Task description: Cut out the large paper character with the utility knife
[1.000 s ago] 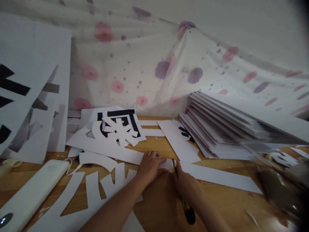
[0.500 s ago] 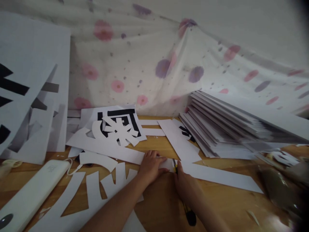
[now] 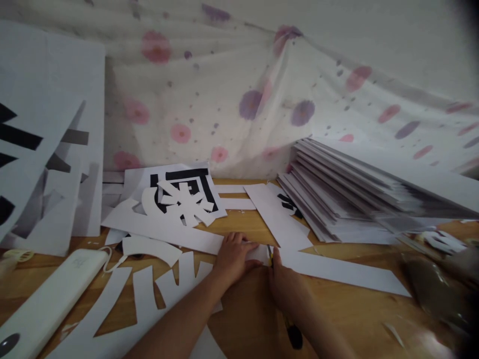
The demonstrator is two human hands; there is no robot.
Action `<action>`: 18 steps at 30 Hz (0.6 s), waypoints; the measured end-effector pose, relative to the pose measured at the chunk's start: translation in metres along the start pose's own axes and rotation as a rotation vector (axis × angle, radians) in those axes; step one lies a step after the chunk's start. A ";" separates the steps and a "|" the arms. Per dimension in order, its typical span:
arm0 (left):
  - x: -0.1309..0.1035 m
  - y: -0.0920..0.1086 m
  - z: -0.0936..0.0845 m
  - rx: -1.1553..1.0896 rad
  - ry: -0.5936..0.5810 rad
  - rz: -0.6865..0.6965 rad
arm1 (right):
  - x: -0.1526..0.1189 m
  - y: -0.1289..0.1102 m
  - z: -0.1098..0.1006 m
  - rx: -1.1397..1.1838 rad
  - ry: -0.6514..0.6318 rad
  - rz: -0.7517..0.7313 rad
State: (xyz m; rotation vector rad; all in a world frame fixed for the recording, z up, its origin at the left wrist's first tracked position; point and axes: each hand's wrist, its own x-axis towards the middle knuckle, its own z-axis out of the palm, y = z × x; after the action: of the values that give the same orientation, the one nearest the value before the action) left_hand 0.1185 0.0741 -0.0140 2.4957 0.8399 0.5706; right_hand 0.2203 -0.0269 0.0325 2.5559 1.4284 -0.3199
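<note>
A long white paper strip (image 3: 202,239) runs across the middle of the wooden table. My left hand (image 3: 235,257) lies on it, fingers stretched out and pressing it down. Just to the right, my right hand (image 3: 288,284) is closed around a yellow-and-black utility knife (image 3: 294,337). The knife's tip end touches or nearly touches the strip between my two hands; the blade's exact contact is too small to tell. Beyond my right hand a white strip (image 3: 348,269) reaches toward the right, and whether it is one piece with the strip under my left hand is hidden.
Cut-out white shapes (image 3: 187,203) lie on a black-printed sheet at the back. A tall stack of white boards (image 3: 337,199) stands back right. White cut pieces (image 3: 112,309) and a white power strip-like device (image 3: 56,299) lie at left. Large sheets (image 3: 75,65) lean far left.
The view has shifted very slightly. My right hand has tipped a little, so less of the knife's yellow body shows. My left hand stays in place on the strip.
</note>
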 end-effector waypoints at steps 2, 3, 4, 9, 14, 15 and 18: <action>0.000 0.000 0.000 0.002 -0.004 0.002 | 0.000 0.000 -0.001 -0.009 -0.020 0.001; 0.000 0.000 0.000 0.002 -0.006 0.002 | 0.000 0.001 -0.003 -0.013 -0.032 -0.001; 0.000 0.000 0.000 0.003 -0.008 0.001 | 0.000 0.001 -0.004 -0.018 -0.041 -0.003; 0.000 0.001 -0.001 0.011 -0.022 -0.005 | 0.006 0.004 -0.012 -0.037 -0.070 -0.027; 0.000 0.002 -0.002 0.017 -0.033 -0.008 | 0.009 0.007 -0.014 -0.052 -0.071 -0.056; 0.000 0.003 -0.003 0.017 -0.032 -0.008 | 0.008 0.007 -0.014 -0.053 -0.073 -0.062; 0.000 0.003 -0.003 0.015 -0.026 -0.012 | 0.003 0.005 -0.015 -0.051 -0.086 -0.047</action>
State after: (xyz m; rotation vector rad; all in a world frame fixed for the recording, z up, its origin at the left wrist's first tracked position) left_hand 0.1181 0.0724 -0.0098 2.5048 0.8512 0.5282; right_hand 0.2275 -0.0225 0.0464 2.4407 1.4483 -0.3902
